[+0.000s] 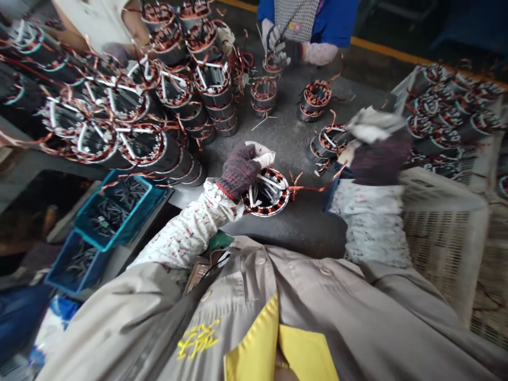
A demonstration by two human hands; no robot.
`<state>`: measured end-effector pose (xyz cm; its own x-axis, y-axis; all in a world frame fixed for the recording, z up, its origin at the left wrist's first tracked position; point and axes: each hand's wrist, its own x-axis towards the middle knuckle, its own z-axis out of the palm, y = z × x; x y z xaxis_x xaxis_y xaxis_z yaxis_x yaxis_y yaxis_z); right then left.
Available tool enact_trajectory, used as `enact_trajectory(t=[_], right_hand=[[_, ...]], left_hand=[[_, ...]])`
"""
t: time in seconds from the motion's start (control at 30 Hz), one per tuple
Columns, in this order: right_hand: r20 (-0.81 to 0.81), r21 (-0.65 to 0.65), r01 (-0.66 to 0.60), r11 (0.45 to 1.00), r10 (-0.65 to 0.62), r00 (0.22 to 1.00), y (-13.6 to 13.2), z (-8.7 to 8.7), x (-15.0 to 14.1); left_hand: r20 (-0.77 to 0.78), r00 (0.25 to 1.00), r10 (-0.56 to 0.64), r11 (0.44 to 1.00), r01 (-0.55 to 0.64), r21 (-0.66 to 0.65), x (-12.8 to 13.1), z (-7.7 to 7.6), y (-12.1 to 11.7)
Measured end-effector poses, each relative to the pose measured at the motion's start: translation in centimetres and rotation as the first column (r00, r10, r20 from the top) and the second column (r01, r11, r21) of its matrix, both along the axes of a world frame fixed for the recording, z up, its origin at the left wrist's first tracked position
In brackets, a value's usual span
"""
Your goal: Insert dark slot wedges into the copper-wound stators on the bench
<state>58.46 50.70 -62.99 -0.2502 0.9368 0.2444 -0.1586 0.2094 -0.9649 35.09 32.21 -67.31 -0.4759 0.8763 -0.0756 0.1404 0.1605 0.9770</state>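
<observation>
Stator core (265,191), wound in copper and fitted with white slot wedges, stands on the grey bench (305,235) in the head view, its bore axis upright. It lies just below and to the right of the left hand (238,172), which is the nearer hand. The left hand wears a maroon knit glove with a red cuff and a white patch at the fingertips. It is closed and narrow against the core's upper-left rim; whether it grips or merely rests cannot be told.

Copper lead (317,188) runs from the core rightward toward the right hand (379,156), which sits well apart from the core. That hand is motion-blurred in a dark knit glove, with a white cloth (373,124) bunched at it. Its opening and any hold cannot be told.

Stacked stators (206,90) crowd the upper left. Across the bench, a co-worker's gloved hands (281,50) work at a small wound stator (272,64). A second person's grey-gloved hand (115,53) shows at top left. Two blue crates (113,209) of white wedges sit at lower left, and a white plastic crate (444,248) stands at right.

Writing: yellow embroidered characters (197,338) on the beige jacket (254,296), not legible. No brand or label can be read.
</observation>
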Motion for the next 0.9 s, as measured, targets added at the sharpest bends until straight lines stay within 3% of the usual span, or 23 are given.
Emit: enact_trajectory(t=[0.07,0.1,0.13,0.23,0.33,0.43,0.6,0.9], right_hand=[[-0.191,0.146,0.044,0.988,-0.015,0.981,-2.8,3.2,-1.0],[-0.234,0.167,0.001,0.986,0.038,0.971,-4.5,4.2,-1.9],[-0.285,0.093,-0.065,0.994,0.089,0.954,-6.2,4.6,-2.8],[-0.139,-0.121,-0.263,0.957,0.246,0.959,-9.1,2.4,-5.7],[0.023,-0.218,-0.209,0.953,0.219,0.975,-7.9,-1.5,-7.0],[0.104,-0.201,-0.258,0.945,0.283,0.954,-5.6,-3.2,-6.6],[0.198,-0.18,-0.387,0.904,0.419,0.886,-4.1,-2.9,-5.1],[0.431,-0.188,-0.374,0.908,0.418,0.8,-3.7,-1.3,-4.5]], left_hand=[[0.064,0.998,0.022,1.0,-0.021,-0.018,0.1,-0.1,0.3],[0.08,0.996,0.029,0.999,-0.028,-0.019,0.1,-0.1,0.4],[0.092,0.995,0.028,1.0,-0.027,-0.014,0.0,0.0,0.4],[0.112,0.993,-0.034,0.999,0.032,0.021,-0.3,0.1,0.4],[0.093,0.99,-0.106,0.994,0.102,0.047,-0.6,0.0,0.3],[0.059,0.992,-0.115,0.992,0.111,0.068,-0.6,-0.4,0.5],[0.04,0.997,-0.06,0.994,0.057,0.093,-0.3,-0.9,1.0],[-0.015,0.995,-0.103,0.99,0.104,0.096,-0.2,-0.5,1.4]])
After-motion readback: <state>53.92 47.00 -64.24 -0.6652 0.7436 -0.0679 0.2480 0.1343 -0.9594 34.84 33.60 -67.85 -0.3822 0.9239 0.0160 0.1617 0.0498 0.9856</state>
